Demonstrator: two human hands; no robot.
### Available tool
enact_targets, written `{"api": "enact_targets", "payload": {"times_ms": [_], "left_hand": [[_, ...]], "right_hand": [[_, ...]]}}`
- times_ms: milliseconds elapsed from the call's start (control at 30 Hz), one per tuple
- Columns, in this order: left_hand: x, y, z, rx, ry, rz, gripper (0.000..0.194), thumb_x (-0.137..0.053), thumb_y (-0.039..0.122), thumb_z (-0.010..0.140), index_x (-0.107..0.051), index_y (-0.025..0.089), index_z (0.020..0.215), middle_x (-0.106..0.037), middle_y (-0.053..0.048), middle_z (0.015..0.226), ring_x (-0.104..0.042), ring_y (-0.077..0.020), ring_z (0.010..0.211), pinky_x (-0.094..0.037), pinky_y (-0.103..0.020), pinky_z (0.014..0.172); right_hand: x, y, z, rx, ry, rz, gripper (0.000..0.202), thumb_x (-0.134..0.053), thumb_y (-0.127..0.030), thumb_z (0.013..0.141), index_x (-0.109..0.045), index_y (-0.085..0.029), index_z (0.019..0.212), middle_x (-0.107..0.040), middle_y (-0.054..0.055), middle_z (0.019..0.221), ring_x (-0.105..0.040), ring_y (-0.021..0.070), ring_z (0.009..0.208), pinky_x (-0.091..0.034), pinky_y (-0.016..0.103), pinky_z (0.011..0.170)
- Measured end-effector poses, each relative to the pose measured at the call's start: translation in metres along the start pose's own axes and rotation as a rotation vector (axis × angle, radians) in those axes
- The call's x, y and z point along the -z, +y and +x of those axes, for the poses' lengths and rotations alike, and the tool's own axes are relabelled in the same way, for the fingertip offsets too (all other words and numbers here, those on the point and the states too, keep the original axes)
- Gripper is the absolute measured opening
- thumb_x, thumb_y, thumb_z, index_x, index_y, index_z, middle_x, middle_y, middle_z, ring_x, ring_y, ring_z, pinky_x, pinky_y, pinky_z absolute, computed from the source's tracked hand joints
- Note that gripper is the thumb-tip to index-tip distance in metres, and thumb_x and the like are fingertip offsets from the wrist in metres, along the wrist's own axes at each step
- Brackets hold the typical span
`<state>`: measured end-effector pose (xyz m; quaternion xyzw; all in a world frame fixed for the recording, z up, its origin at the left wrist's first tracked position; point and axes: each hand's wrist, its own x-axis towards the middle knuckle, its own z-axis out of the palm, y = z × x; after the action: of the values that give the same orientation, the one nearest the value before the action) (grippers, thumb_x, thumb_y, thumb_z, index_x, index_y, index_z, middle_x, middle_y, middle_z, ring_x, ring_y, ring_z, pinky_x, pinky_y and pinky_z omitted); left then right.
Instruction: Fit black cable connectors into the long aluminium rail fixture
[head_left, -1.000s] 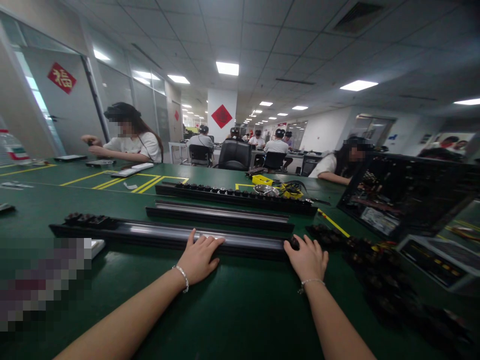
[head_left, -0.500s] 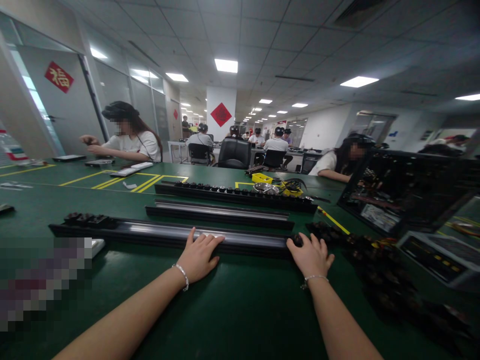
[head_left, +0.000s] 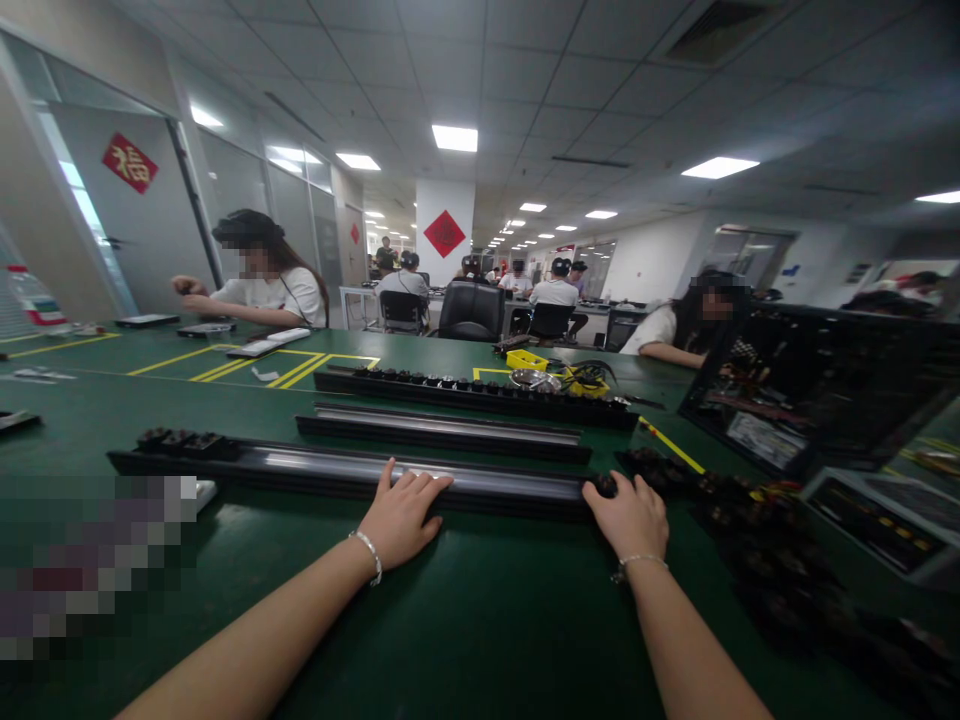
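Observation:
A long black rail point(head_left: 330, 466) with a shiny metal channel lies crosswise in front of me. Several small black parts point(head_left: 180, 440) sit in its left end. My left hand point(head_left: 405, 512) rests on the rail's near side right of its middle, fingers spread and thumb pointing away. At the right end, my right hand point(head_left: 631, 515) pinches a small black part point(head_left: 604, 485), partly hidden by the fingers. Behind lie a shorter rail point(head_left: 450, 430) and another rail point(head_left: 480, 393) lined with similar parts. A dark heap of black parts point(head_left: 795, 560) spreads to the right.
A computer case point(head_left: 810, 390) and a power supply point(head_left: 885, 520) stand at the right. Yellow trays point(head_left: 525, 360), a metal dish point(head_left: 534, 380) and cables lie beyond the rails. Co-workers sit across the green table point(head_left: 480, 620). A bottle point(head_left: 37, 300) stands far left.
The view has shifted slightly. My right hand still pinches the black part at the rail's right end, its fingers drawn a little closer together. My left hand stays on the rail.

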<state>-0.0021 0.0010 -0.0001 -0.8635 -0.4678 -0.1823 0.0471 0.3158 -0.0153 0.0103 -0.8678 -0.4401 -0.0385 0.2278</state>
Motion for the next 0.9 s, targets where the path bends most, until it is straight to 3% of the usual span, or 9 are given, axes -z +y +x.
{"api": "enact_targets", "payload": {"times_ms": [167, 433, 900], "left_hand": [[-0.002, -0.001, 0.0, 0.002, 0.006, 0.005, 0.047, -0.052, 0.032, 0.081, -0.043, 0.031, 0.127, -0.061, -0.001, 0.109, -0.052, -0.0211, 0.104, -0.003, -0.055, 0.108], [-0.002, -0.001, 0.0, 0.001, 0.001, 0.001, 0.048, -0.051, 0.032, 0.081, -0.042, 0.031, 0.128, -0.06, -0.001, 0.11, -0.052, -0.0212, 0.104, -0.003, -0.054, 0.109], [-0.001, 0.0, -0.001, -0.002, 0.009, -0.013, 0.049, -0.052, 0.03, 0.079, -0.043, 0.031, 0.127, -0.061, -0.002, 0.111, -0.052, -0.0215, 0.105, -0.002, -0.056, 0.109]], "right_hand": [[0.0, 0.006, 0.006, -0.006, -0.002, 0.033, 0.064, -0.04, -0.056, 0.074, -0.054, -0.019, 0.124, -0.044, 0.012, 0.136, -0.038, 0.0328, 0.123, -0.033, 0.044, 0.1], [-0.001, 0.01, 0.009, -0.032, -0.02, 0.069, 0.07, -0.04, -0.058, 0.073, -0.049, -0.017, 0.129, -0.043, 0.015, 0.136, -0.034, 0.0343, 0.126, -0.033, 0.047, 0.099], [0.001, 0.017, 0.016, -0.059, 0.009, 0.177, 0.059, -0.042, -0.043, 0.075, -0.05, -0.013, 0.126, -0.054, 0.014, 0.125, -0.047, 0.0313, 0.115, -0.035, 0.04, 0.098]]}}
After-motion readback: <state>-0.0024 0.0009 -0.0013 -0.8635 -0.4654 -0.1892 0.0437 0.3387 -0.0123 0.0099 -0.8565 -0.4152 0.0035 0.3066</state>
